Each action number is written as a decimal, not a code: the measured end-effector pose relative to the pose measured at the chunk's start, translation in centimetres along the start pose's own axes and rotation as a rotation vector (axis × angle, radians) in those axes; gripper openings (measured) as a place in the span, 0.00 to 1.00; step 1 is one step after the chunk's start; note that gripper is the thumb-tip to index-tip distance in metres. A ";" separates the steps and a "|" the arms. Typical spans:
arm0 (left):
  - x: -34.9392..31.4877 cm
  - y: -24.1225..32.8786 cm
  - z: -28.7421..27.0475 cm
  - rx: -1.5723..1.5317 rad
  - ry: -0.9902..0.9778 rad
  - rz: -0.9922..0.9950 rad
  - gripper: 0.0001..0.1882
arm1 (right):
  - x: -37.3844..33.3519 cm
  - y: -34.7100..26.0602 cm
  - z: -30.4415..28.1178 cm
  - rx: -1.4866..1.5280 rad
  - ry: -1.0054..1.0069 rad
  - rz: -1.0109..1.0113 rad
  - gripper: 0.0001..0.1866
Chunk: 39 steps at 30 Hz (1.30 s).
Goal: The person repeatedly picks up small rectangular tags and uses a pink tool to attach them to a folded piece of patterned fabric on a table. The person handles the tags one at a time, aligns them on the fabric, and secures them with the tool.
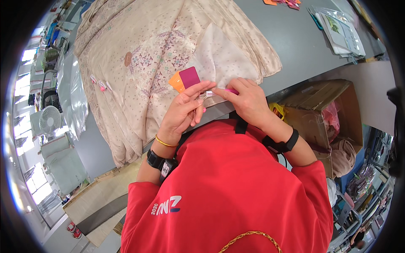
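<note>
A beige garment [114, 80] with floral print and purple and green motifs lies spread over the grey table. My left hand [179, 110] is at its near edge, index and middle fingers stretched together, the others curled. Orange and purple hang tags [190, 76] touch these fingers; whether they are gripped is hidden. At the fingertips is a small white label [209, 94]. A pink bead-like piece [204, 110] shows beside the left fingers. My right hand [249, 100] is closed over the garment's edge, its index finger toward the label. Under it shows a bright pink thing [231, 90], mostly covered.
Small pink-and-white pieces [101, 87] lie on the garment's left part. Orange and red tags [283, 3] and bagged papers [341, 31] rest on the table [291, 46] farther off. At right stands an open cardboard box [308, 101]; at left are clear plastic sheets [71, 95] and a fan [50, 120].
</note>
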<state>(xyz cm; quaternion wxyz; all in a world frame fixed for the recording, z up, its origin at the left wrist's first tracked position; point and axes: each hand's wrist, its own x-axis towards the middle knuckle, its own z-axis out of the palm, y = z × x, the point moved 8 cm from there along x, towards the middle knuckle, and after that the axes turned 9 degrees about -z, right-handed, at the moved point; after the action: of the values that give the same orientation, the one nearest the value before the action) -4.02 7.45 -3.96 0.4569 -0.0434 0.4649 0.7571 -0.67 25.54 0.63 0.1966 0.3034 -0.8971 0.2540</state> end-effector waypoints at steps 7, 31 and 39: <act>0.0 0.0 0.1 0.014 0.024 -0.021 0.31 | -0.1 0.0 0.2 0.001 0.003 0.001 0.26; -0.2 3.2 5.6 1.320 0.272 0.508 0.08 | -5.7 2.2 -6.9 -0.302 -0.052 0.018 0.23; 0.5 2.8 3.8 1.180 0.320 0.364 0.03 | -4.0 0.6 -5.7 -0.306 -0.128 0.024 0.19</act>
<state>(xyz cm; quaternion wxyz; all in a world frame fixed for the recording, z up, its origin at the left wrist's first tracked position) -5.00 10.20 -0.20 0.1929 0.1826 0.8663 0.4231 3.06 31.03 2.94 0.1801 0.2749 -0.9395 0.0968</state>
